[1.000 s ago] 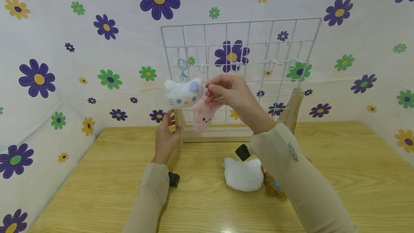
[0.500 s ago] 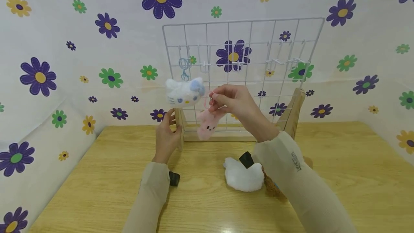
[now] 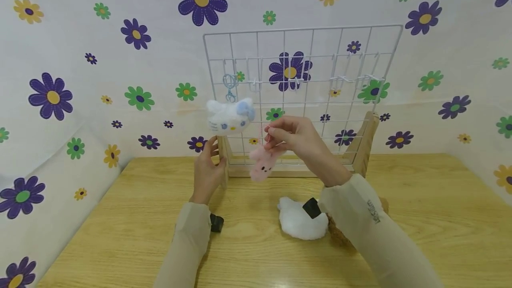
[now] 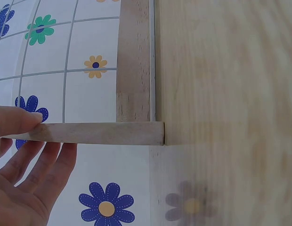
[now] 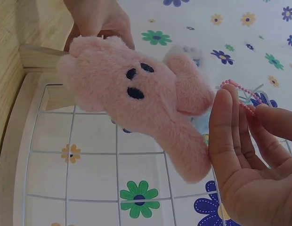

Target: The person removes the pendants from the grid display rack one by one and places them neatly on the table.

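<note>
A flowered cloth (image 3: 92,114) backs a wood-grain table (image 3: 248,257). At left, the left hand (image 3: 206,172) grips the wooden foot (image 4: 103,133) of a wire rack (image 3: 312,103), where a white cat toy (image 3: 230,118) hangs by a blue ring (image 3: 229,80) at nine o'clock. Next, the right hand (image 3: 299,141) pinches a pink bead chain (image 5: 231,83), the pink toy (image 3: 262,166) just below its fingertips at six o'clock. At the toy's five o'clock lies a white plush (image 3: 298,226); beside that, at three, apparently a brown plush (image 3: 339,234), mostly hidden by a sleeve (image 3: 360,208).
</note>
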Tool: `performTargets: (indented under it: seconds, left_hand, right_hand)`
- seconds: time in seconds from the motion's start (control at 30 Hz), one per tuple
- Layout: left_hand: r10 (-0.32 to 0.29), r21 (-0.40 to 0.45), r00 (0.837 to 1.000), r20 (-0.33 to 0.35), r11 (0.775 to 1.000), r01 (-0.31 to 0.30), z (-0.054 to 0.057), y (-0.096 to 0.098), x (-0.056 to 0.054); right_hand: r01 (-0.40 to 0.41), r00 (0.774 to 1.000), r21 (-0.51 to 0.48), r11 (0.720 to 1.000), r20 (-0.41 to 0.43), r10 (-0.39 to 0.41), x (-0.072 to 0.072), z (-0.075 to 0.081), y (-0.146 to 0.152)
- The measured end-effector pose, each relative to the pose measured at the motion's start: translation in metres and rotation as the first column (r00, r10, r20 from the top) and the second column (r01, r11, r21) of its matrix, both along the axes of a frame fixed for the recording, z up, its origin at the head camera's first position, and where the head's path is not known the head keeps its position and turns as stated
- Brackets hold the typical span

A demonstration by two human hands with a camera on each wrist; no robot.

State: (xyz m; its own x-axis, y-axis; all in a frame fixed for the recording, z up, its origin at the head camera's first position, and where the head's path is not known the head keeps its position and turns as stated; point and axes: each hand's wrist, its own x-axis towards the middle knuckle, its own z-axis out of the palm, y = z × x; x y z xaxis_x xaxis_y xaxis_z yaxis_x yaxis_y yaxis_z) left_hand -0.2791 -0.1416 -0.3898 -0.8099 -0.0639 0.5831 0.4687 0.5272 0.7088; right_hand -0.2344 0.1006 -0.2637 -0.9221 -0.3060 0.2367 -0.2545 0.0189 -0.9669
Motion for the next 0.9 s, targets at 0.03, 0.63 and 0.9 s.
performTargets:
  seconds: [0.03, 0.63, 0.9]
  left_hand:
    - [0.0, 0.0, 1.0, -0.001, 1.0, 0.0, 0.0, 0.0, 0.0]
    - [0.013, -0.003, 1.0, 0.018, 1.0, -0.013, 0.0, -0.001, 0.001]
    - [0.005, 0.004, 1.0, 0.025, 1.0, -0.006, 0.001, 0.001, 0.0]
  right_hand:
    - [0.001, 1.0, 0.001, 1.0, 0.004, -0.001, 0.0, -0.001, 0.0]
    - [0.003, 1.0, 0.077, 0.997, -0.003, -0.003, 0.005, -0.014, 0.008]
    - [-0.015, 1.0, 0.094, 0.995, -0.014, 0.016, 0.009, -0.019, 0.012]
